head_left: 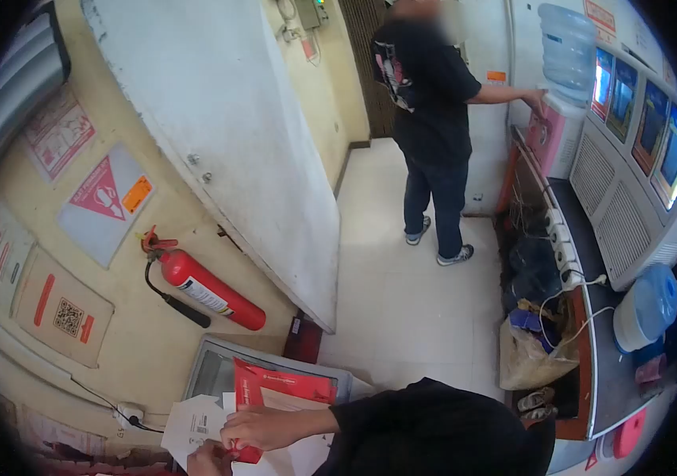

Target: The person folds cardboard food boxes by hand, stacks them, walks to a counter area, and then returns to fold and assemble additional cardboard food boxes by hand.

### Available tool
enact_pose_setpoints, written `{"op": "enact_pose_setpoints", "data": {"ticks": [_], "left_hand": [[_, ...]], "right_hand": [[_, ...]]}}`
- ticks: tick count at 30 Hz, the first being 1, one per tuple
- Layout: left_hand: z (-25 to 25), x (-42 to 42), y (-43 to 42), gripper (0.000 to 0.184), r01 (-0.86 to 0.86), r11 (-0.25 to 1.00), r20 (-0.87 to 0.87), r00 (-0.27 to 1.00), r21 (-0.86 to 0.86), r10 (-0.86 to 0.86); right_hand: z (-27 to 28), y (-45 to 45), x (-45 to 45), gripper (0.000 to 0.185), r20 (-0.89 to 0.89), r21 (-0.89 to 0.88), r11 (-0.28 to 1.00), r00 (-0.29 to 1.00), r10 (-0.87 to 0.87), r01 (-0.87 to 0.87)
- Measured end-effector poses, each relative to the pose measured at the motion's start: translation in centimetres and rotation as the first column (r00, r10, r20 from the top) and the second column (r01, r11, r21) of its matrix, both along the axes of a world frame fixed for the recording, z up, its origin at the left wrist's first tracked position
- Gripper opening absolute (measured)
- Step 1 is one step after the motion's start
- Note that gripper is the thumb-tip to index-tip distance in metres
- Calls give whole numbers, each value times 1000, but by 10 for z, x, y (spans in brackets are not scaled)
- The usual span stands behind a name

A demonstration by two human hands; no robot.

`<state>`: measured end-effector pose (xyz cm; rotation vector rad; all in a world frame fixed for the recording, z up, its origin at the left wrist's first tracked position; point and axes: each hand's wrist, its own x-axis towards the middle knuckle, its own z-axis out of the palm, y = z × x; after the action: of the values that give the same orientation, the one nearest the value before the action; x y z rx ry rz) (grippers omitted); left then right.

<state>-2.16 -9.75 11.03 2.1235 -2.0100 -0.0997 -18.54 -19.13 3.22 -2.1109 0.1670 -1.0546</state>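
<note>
Lying near left, over the grey-framed surface (205, 357), the red paper packet (307, 385) looks light, stiffish and easily creased, best taken by its flat edges; the right hand (263, 428) pinches a red corner, the left hand's (210, 458) exact grip hidden.

Wearer's R hand (263, 428) & L hand (210, 458) are gripping red-and-white printed paper (287, 385), close together, w/ a white barcoded sheet (192, 422) just beside. Red metal extinguisher (213, 290) is hanging on the cream wall (144, 293). Person in black tee (430, 71) is standing farther off, touching the pink-and-white water dispenser (549, 139).
</note>
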Motion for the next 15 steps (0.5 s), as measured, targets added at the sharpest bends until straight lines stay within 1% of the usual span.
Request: {"op": "enact_pose_setpoints", "data": {"ticks": [2,3,4,6,7,9,11,12,13,15], "left_hand": [[-3,-10,-11,11,121,991,68,991,-56,-117],[-4,-15,-16,10,177,980,103,980,-85,-168],[-1,-20,-21,9,185,977,13,983,-105,-184],[14,-44,-28,8,239,945,90,970,-221,-224],[19,-56,-32,8,272,920,127,961,-281,-245],[21,-72,-40,13,231,944,64,973,-233,-223],[16,-86,-48,20,187,965,9,982,-186,-189],[-8,-94,-55,20,114,946,-2,993,-302,-120],[-11,-103,-57,20,101,951,-67,990,-293,-126],[-27,-127,-67,23,220,837,75,975,-501,-211]], "right_hand": [[-1,-3,-5,11,-27,-98,993,997,-71,68],[-2,-9,-10,12,-22,-66,990,992,-123,121],[-6,-16,-16,13,-20,-31,984,984,-176,176],[-1,-22,-38,16,-7,71,958,960,-280,279],[2,-21,-47,17,-21,59,947,949,-314,315],[7,-24,-62,18,-43,26,927,926,-374,375],[9,-26,-80,20,-15,9,898,898,-440,440],[11,-26,-89,20,1,3,882,882,-471,471],[13,-27,-98,20,-11,13,864,865,-502,503],[18,-30,-120,21,-38,34,821,822,-569,570]]}}
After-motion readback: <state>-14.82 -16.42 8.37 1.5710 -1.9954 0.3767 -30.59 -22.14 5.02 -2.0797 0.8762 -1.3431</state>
